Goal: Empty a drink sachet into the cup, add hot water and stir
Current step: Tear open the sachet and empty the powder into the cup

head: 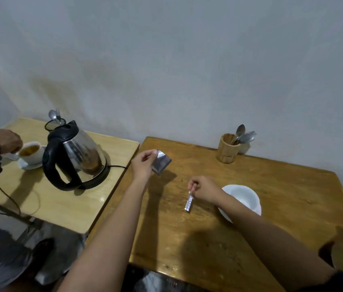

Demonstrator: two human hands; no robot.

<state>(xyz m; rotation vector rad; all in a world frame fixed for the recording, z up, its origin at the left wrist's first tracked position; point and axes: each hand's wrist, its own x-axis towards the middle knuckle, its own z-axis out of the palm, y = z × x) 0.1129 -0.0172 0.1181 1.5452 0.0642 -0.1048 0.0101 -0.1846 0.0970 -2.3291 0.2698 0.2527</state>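
- The white cup (242,199) sits on the darker wooden table (271,228), its inside apparently empty, though the glare makes this hard to tell.
- The left hand (143,165), well to the left of the cup and farther back, pinches the silvery sachet (162,163) by its top corner, fingers clamped on it.
- The right hand (205,189), just left of the cup, pinches a narrow torn-off strip (189,202) that dangles down.
- The step in hand looks like opening the sachet; emptying is not yet done.
- Next, the left hand must carry the sachet over the cup and tip its open edge down.
- The kettle (75,154) waits far left of the cup, on the paler table (61,203); spoons (241,134) stand in a wooden holder (227,148) behind it.
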